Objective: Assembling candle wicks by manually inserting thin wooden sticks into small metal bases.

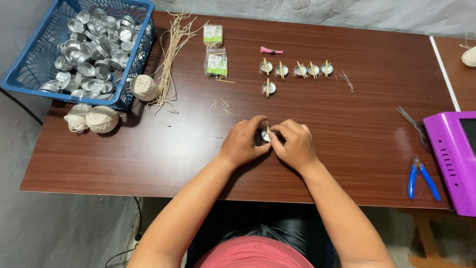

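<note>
Tabletop of dark reddish-brown wood (347, 149) fills most of the frame. At upper left a blue plastic basket (29, 64) hangs over its edge, heaped with empty round silver metal cups (91, 54), too many to count. At the right edge sits part of a purple plastic machine (453, 159), with grey-handled scissors (414, 126) and blue-handled pliers (421, 179) beside it. Three balls of cream string (101, 119) lie by the basket, two at its lower corner and one just right of it; next to that one is a loose bundle of pale wick strands (171, 54).

In the upper middle I count two small clear packets with green labels (215, 64), one pink stick-shaped tool (271, 50), and six finished silver cups with thin wooden sticks laid across them (297, 69): five in a row, one below.

At the centre the left hand (243, 144) and right hand (295, 146) meet, fingertips pinched on one small silver cup with an upright stick (267, 134) resting on the table. Both hands are closed on it; exactly which fingers hold the stick I cannot tell. By my reading, this is the seventh cup mid-fitting, its stick being seated. The next move seems to call for a steady cup and a light, precise pinch to settle the stick across the rim.
</note>
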